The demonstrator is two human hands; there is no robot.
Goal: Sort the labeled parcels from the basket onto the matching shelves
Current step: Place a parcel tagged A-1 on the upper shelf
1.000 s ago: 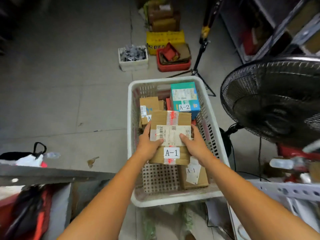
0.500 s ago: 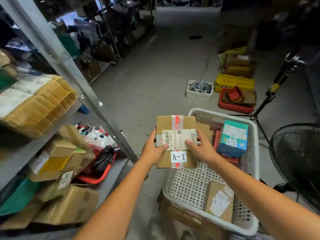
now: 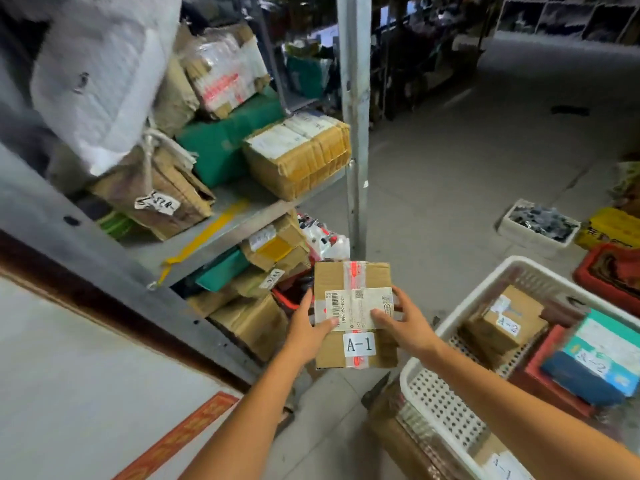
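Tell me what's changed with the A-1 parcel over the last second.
The left hand and right hand lifted the A-1 parcel out of the white basket and carried it left. It is now in front of the metal shelves. The grip is unchanged, one hand on each side. The brown A-2 parcel, blue A-2 parcel and second A-1 parcel stayed in the basket.

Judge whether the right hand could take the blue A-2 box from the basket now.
Probably not yet: the right hand and left hand both hold the A-1 parcel. Otherwise the way looks free, since the blue box lies uncovered in the open basket beside it.
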